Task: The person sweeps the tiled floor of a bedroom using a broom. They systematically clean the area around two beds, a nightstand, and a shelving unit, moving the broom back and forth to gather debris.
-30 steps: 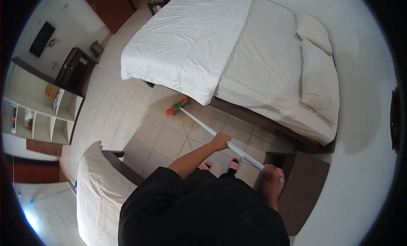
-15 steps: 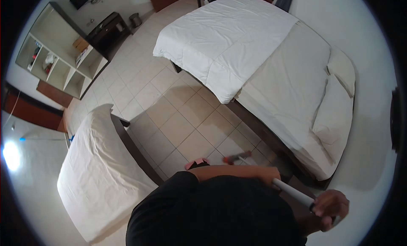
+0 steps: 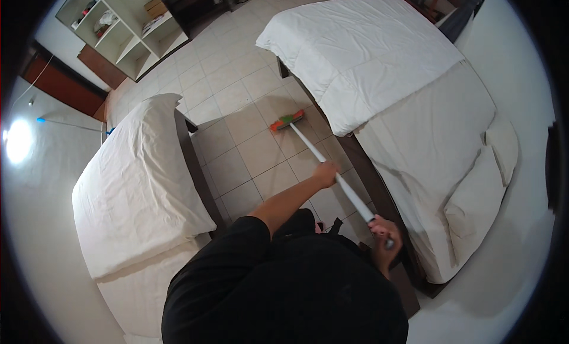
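- Tiled floor (image 3: pixel 240 127): short strokes would suit this narrow strip.
- Duvet-covered bed (image 3: pixel 409 127): best steer around its hanging corner.
- White-poled broom (image 3: pixel 353 196): slants down beside that bed.
- Orange-and-green broom head (image 3: pixel 288 121): seemingly on the floor; keeping it flat should help.
- Left hand (image 3: pixel 325 174): wrapped mid-pole, good for guiding.
- Right hand (image 3: pixel 386 233): closed round the upper end.

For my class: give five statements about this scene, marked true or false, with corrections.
1. The left hand and right hand both hold the white pole. True.
2. An orange and green head is at its far end. True.
3. The right hand is nearer that head. False: the left hand is.
4. Pillows lie on the right-hand bed. True.
5. The head is on that bed. False: it is over the tiled floor.
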Demonstrator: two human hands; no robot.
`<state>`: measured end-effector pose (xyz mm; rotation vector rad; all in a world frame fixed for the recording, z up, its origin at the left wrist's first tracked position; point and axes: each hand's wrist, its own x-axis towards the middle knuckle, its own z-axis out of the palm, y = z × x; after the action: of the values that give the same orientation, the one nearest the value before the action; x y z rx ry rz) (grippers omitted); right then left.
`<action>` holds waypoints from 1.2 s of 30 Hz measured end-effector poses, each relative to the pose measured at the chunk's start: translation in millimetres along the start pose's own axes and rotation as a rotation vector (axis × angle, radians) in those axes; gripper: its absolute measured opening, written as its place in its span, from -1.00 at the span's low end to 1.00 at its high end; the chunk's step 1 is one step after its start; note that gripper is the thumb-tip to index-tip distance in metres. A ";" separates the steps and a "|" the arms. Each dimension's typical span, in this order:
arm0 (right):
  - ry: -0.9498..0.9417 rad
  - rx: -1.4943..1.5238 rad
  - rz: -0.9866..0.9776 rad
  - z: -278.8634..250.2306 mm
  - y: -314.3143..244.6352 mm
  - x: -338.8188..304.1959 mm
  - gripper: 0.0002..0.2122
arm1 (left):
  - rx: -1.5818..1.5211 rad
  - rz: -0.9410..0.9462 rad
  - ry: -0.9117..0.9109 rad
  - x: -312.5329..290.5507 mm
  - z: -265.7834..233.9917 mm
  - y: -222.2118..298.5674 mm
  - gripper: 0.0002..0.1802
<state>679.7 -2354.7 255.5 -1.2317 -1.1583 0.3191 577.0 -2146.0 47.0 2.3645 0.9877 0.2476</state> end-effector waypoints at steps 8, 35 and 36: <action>-0.483 0.263 -0.226 -103.0 -133.2 120.7 -0.76 | -0.580 0.460 -0.150 -19.2 -56.2 179.0 -0.86; -0.171 0.178 0.269 181.6 82.4 292.2 -0.78 | -0.198 -0.052 0.166 155.5 -201.2 -180.0 -0.75; -0.183 0.210 0.198 186.0 76.3 314.9 -0.75 | -0.244 -0.077 0.122 146.9 -217.9 -169.1 -0.75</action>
<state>694.2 -1989.2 331.7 -1.1503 -1.1275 0.6970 500.0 -1853.6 125.8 2.1063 1.0399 0.4599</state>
